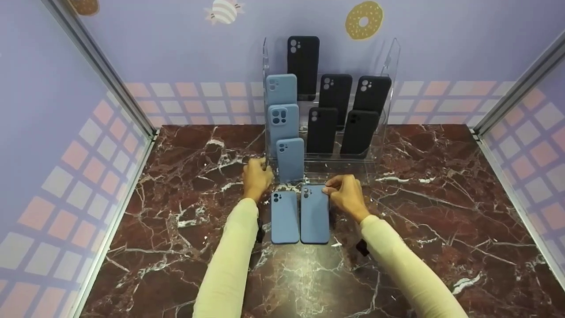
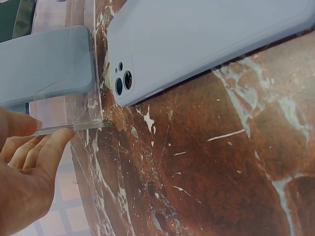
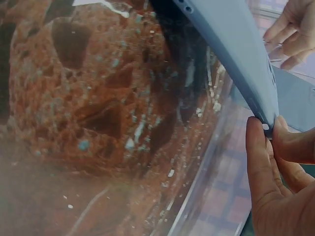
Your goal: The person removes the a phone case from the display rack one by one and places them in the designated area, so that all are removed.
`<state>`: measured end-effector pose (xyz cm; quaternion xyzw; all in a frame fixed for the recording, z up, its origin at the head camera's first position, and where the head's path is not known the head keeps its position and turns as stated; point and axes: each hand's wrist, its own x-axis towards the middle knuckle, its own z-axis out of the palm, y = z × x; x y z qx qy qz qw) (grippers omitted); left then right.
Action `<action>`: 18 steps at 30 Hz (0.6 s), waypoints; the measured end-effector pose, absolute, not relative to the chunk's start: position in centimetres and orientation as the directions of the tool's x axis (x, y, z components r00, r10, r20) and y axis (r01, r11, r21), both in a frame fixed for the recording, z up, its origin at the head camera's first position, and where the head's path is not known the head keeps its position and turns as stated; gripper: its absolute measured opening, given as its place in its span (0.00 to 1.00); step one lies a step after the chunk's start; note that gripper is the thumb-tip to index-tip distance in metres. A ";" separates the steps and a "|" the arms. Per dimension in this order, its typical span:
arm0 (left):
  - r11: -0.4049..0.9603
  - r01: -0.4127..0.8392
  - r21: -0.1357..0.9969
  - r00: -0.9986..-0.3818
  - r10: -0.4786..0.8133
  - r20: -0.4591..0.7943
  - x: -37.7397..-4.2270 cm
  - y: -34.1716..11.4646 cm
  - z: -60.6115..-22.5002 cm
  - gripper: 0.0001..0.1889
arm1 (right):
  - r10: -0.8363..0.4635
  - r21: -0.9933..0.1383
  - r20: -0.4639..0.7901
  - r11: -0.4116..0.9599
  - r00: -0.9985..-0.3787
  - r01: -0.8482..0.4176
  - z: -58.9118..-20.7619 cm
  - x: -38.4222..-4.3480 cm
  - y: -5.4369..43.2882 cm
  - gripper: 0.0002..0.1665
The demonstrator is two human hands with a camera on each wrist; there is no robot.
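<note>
My left hand (image 1: pixel 257 176) grips the lower left side of a clear acrylic display stand (image 1: pixel 340 167). In the left wrist view, the thumb and fingers pinch the edge of its side panel (image 2: pixel 88 125). The right hand (image 1: pixel 349 195) pinches the upper right corner of a blue phone case (image 1: pixel 315 221). Seen from the right wrist, that phone case (image 3: pixel 241 59) is tilted, with thumb and fingertips on its corner. A second blue phone case (image 1: pixel 284 221) lies on the tabletop just left of it, camera cutouts toward the stand.
Three blue phone cases stand in a column on the stand's left, the lowest one (image 1: pixel 290 161) nearest me. Several black phone cases (image 1: pixel 336 95) fill its middle and right. Under everything is a dark red marbled table (image 1: pixel 176 265); patterned panels (image 1: pixel 176 48) enclose the back and sides.
</note>
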<state>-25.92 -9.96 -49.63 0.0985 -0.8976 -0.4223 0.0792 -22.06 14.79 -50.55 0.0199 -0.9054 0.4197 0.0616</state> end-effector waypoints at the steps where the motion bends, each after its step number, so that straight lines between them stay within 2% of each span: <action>1: 0.623 -0.109 0.775 -0.968 -0.243 0.059 -25.9 -9.9 -49.7 0.16 | 0.019 -0.757 0.122 0.649 -0.992 -0.081 -50.7 -22.1 14.8 0.04; 18: 0.641 -0.123 0.758 -0.965 -0.257 0.060 -26.2 -9.8 -49.8 0.13 | 0.031 -0.714 0.107 0.698 -0.994 -0.055 -52.6 -22.7 13.9 0.05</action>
